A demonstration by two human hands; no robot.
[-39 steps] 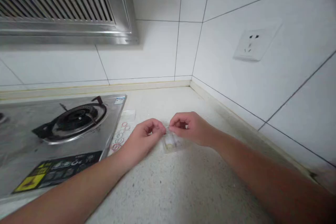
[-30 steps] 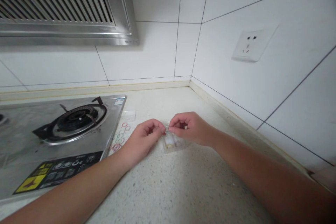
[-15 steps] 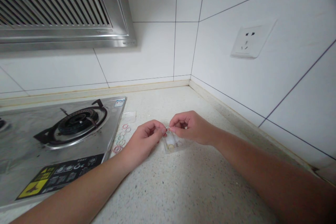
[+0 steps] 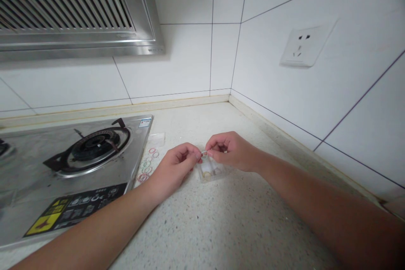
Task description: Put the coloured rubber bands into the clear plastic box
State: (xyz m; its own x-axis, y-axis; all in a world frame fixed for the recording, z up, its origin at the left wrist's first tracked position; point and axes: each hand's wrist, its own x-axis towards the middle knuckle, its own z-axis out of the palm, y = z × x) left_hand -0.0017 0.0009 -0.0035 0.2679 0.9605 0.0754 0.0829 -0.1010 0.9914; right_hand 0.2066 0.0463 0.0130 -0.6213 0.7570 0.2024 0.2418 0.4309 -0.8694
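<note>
Between the fingertips of both hands is a small pale rubber band (image 4: 204, 152), a thin loop pulled a little long. My left hand (image 4: 181, 161) pinches its left end with thumb and forefinger. At the other end, my right hand (image 4: 225, 147) grips it the same way, fingers curled. Just beneath them a clear plastic box (image 4: 211, 177) sits on the counter, with a yellowish ring visible in its near part. The hands hide part of the box. Beyond my left wrist lie several loose coloured bands (image 4: 148, 163), red, pink and green.
A steel gas stove (image 4: 95, 147) with a black burner takes up the left side. Behind the loose bands lies a clear flat plastic piece (image 4: 157, 139). The speckled counter (image 4: 202, 228) meets tiled walls at the back and right. A range hood (image 4: 139, 46) hangs upper left.
The rubber band looked rounder before and is now drawn out longer between the fingertips. My right hand has shifted slightly right and up; the view has moved a little.
</note>
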